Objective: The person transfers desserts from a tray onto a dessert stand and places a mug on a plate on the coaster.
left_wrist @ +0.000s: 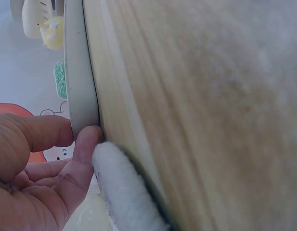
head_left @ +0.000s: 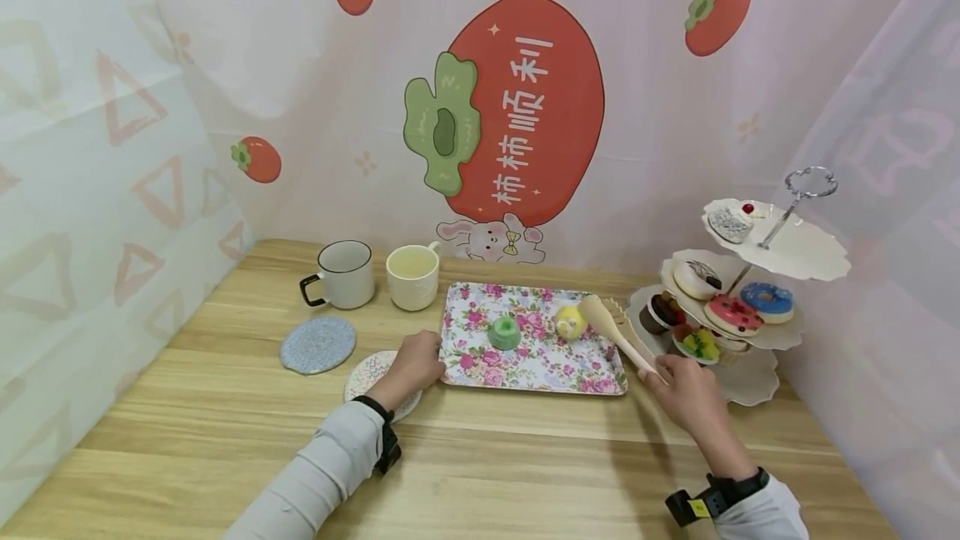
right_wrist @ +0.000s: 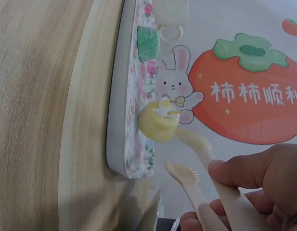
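My left hand (head_left: 417, 363) pinches the left rim of a floral tray (head_left: 465, 369), thumb and finger on the rim in the left wrist view. On the tray sit a green cake (head_left: 505, 332) and a round yellow cake (head_left: 571, 323) with a white and yellow top. Cream food tongs (right_wrist: 201, 147) are held in my right hand (head_left: 688, 397), over the tray's right end. Their two tips stand apart close to the yellow cake, and nothing is between them. In the left wrist view the cakes show only partly above the tray's rim.
A three-tier stand (head_left: 817, 257) with donuts and cupcakes is at the right, close to my right hand. Behind left are a white mug (head_left: 348, 277) and a cream cup (head_left: 412, 277). A blue coaster (head_left: 318, 346) and a pale coaster (head_left: 363, 377) lie left; my left wrist is over the pale one.
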Motion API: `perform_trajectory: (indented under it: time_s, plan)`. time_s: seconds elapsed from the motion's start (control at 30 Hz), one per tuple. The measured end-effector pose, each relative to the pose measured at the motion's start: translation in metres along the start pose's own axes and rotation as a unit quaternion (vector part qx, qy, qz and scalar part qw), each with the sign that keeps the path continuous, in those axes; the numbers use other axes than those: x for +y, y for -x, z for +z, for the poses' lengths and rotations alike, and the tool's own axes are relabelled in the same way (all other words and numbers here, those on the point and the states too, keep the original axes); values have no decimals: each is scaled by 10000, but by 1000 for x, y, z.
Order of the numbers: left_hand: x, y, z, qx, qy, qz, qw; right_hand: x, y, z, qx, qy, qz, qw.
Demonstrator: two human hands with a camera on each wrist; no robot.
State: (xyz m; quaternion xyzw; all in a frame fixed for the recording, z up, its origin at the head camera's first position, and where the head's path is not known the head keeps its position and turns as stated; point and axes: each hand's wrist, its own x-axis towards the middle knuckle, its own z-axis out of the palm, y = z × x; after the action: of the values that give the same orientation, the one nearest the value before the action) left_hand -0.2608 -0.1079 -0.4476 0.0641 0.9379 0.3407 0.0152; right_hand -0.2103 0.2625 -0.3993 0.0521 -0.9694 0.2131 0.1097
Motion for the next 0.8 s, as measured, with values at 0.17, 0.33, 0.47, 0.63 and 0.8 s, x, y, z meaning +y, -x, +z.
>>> perform_trajectory:
  time_s: [0.17, 0.33, 0.47, 0.63, 0.8]
  plan:
    - [-1, -1, 1, -46, 3, -64, 10000, 5, -2, 1, -24, 55, 122, 9999]
    - [-1, -2, 1, -29, 109, -68, 9999, 6, -3, 0, -66, 39, 201, 9998]
    - [-1, -2, 1, -24, 94, -74, 9999, 8, -2, 0, 47, 41, 226, 9997]
    - [-1, -2, 0, -54, 71, -87, 9999, 10, -1, 1, 16, 32, 241, 9997]
    - [-1, -2, 0, -59, 47, -83, 9999, 11, -1, 1, -35, 64, 316, 9995]
